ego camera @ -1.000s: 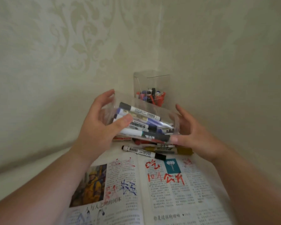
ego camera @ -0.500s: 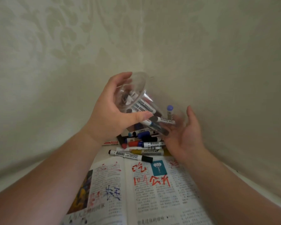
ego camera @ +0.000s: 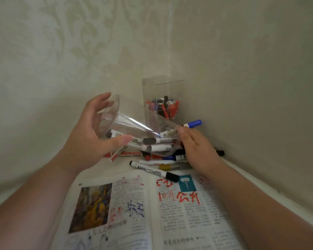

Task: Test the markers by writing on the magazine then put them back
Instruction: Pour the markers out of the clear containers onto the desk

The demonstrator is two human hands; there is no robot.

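Magazine (ego camera: 152, 219) runs off the bottom edge; print too small to read, L-page photo blurred. Both forearms (ego camera: 34, 204) cut off at the frame's sides. R hand (ego camera: 197, 150) covers the right ends of the loose markers (ego camera: 163, 162) by the table's (ego camera: 119, 165) back corner, so can't count them. Its fingers are hidden under the tub's (ego camera: 130, 123) mouth; grip unclear. Marker labels unreadable thru the tub's glare. Box (ego camera: 161, 91) at the very corner: bottoms of its pens (ego camera: 163, 107) hidden behind tub, approx a dozen, maybe.

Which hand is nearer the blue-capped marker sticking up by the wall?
Right. The right hand is just below the blue-capped white marker, at the mouth of the clear plastic container; the left hand grips its other end, farther left.
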